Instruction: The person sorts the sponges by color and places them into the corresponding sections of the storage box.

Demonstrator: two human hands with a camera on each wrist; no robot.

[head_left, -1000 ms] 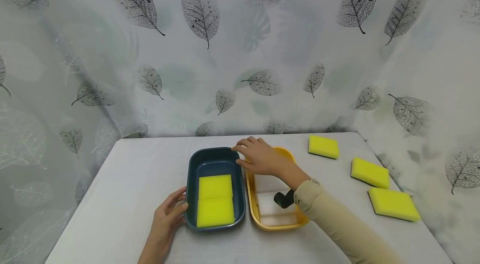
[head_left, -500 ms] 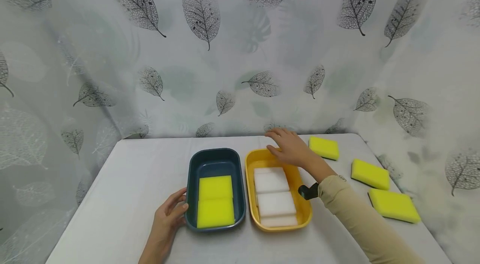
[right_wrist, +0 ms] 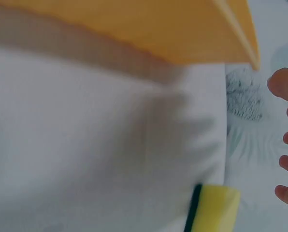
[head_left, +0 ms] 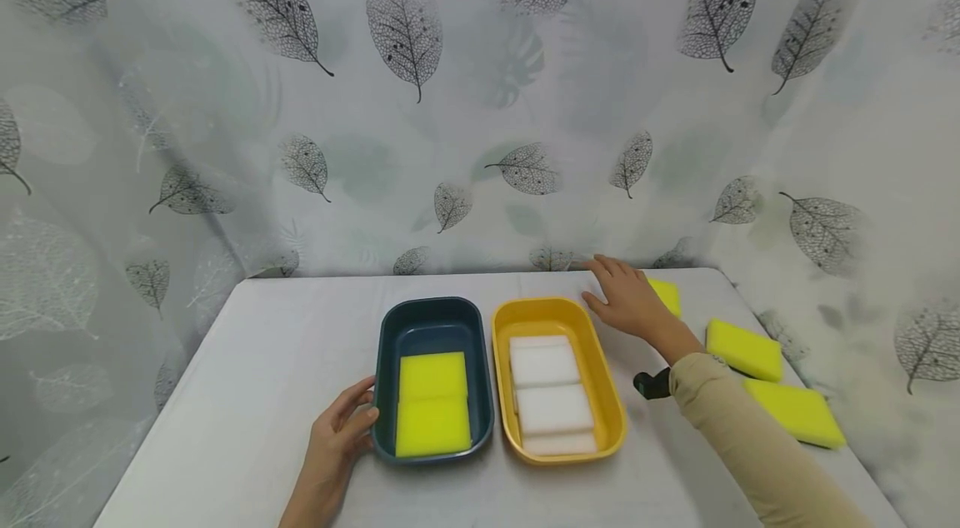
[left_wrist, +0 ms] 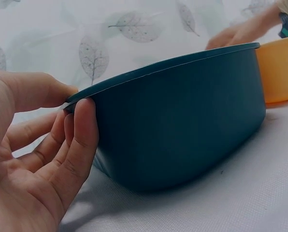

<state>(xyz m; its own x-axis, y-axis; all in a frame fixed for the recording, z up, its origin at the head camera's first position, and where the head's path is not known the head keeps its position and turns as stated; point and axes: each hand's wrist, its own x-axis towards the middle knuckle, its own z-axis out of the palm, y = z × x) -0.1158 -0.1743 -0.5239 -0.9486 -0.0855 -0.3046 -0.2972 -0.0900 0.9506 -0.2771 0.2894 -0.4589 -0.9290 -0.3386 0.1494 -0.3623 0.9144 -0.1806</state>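
My left hand (head_left: pixel 335 438) grips the left edge of a dark blue plastic basin (head_left: pixel 431 334). In the left wrist view its thumb lies over the basin rim, with fingertips under it. Two yellow sponges (head_left: pixel 432 405) lie inside that basin. Empty, with fingers spread, my right hand (head_left: pixel 628 300) hovers over the table just right of a yellow basin (head_left: pixel 542 316). That basin holds several white sponges (head_left: pixel 553 407). Behind the right hand, a yellow sponge (head_left: pixel 666 295) with a dark underside is partly hidden; it also shows as a sponge (right_wrist: pixel 215 208) in the right wrist view.
Two more yellow sponges, a middle sponge (head_left: pixel 744 350) and a nearer sponge (head_left: pixel 801 415), lie along the table's right side; the sleeve partly covers the nearer one. A leaf-patterned curtain (head_left: pixel 480 136) hangs behind the white table (head_left: pixel 262 378).
My right hand has moved right, from the gap between the basins, across the yellow basin, to beside the back sponge. The left hand has stayed on the blue basin.
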